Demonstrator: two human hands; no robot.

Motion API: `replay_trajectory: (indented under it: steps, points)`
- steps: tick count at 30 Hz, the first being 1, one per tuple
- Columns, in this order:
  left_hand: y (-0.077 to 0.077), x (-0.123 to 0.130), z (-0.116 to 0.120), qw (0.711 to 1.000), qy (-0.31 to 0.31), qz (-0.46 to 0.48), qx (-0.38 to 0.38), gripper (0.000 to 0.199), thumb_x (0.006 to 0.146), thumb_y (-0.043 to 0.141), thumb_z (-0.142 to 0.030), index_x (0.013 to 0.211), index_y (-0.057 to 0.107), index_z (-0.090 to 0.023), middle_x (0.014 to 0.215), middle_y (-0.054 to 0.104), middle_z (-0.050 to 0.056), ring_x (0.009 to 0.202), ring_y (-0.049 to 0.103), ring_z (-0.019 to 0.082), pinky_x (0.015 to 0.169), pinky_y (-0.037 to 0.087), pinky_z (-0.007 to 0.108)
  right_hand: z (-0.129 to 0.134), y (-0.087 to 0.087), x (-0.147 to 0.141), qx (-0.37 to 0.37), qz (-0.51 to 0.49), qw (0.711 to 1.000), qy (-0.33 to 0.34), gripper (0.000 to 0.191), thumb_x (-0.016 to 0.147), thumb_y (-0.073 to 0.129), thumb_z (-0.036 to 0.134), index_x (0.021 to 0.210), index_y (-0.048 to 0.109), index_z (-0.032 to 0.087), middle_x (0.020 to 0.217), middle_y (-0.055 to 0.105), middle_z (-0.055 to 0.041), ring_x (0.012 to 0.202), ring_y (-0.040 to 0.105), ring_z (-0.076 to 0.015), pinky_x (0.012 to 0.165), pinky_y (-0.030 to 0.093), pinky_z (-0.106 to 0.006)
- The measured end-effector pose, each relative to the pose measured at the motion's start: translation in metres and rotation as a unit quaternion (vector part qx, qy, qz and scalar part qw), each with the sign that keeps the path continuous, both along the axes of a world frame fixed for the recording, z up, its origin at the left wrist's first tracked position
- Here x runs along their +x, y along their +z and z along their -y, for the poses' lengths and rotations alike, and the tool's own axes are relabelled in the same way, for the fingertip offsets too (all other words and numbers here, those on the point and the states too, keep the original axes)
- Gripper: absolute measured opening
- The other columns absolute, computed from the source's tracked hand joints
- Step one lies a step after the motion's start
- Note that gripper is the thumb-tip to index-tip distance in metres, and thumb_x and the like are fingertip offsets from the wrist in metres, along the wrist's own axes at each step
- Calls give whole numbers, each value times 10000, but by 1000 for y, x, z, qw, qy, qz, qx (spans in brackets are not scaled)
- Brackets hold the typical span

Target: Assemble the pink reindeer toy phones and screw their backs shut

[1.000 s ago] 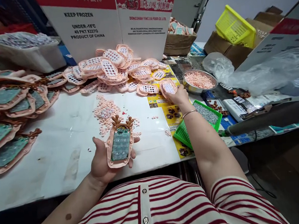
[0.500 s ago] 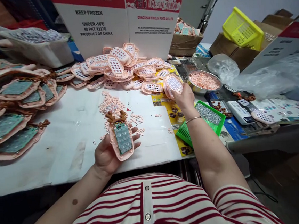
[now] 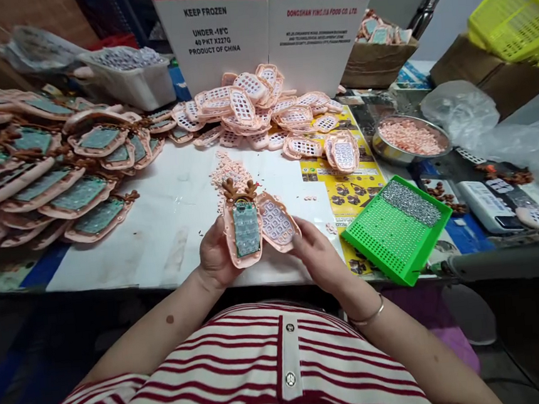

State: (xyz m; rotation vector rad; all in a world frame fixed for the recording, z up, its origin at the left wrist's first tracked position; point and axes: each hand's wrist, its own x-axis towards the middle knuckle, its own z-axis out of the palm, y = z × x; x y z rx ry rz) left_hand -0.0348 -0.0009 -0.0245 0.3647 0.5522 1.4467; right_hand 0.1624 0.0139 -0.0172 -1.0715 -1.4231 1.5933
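The hands meet at the counter's (image 3: 159, 237) near edge: left hand (image 3: 216, 257) grips a reindeer-shaped shell (image 3: 242, 232), right hand (image 3: 318, 257) grips a keypad cover (image 3: 277, 222).

My left hand (image 3: 215, 257) holds a pink deer-shaped shell (image 3: 242, 229), antlers up, its green circuit board (image 3: 246, 229) facing me. My right hand (image 3: 319, 257) holds a pink keypad cover (image 3: 277, 222) touching the shell's right side. Both are above the tabletop's (image 3: 158, 218) near edge. A cover pile (image 3: 261, 105) lies at the far edge, finished shells (image 3: 54, 177) along the left, and a green tray (image 3: 397, 228) at the right.
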Motion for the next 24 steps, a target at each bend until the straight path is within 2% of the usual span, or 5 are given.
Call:
replay_trajectory:
  steps: [5,9,15,20,24]
  points:
    - [-1,-5,4,996,-53,-57,-35,456,652,859,-492,995,782,-201,919,810,63,1050,746,348,1009,558,468,-2,-10,-2,-225,-215,945,102,555,878,611,679,1161,683,207,1075,786,-75,893,728,-189,769,620,-341]
    - [6,-4,6,991,-100,-72,-42,455,615,872,-496,950,792,-199,865,804,65,947,766,340,977,571,491,5,-24,-11,-239,-277,924,110,503,773,796,566,1127,704,221,1018,792,-33,829,715,-152,789,588,-286]
    - [27,-8,1,981,-78,-174,-43,451,606,915,-399,954,766,-155,929,783,68,821,750,207,773,597,280,9,-25,-20,-220,-313,923,48,554,652,916,387,1135,692,235,982,757,-4,832,682,-131,784,563,-246]
    - [37,3,-4,941,-77,-326,-41,467,657,914,-334,1013,690,-131,788,721,14,408,523,54,382,361,194,7,-23,-31,-191,-303,934,2,598,625,931,257,1163,670,277,984,698,27,821,632,-110,673,547,-209]
    - [33,15,-4,942,-65,-327,-39,548,631,924,-337,1062,647,-144,818,707,8,547,624,110,452,443,207,7,-27,-37,-172,-302,938,-1,662,626,932,251,1218,639,291,1076,696,5,851,646,-125,661,553,-226]
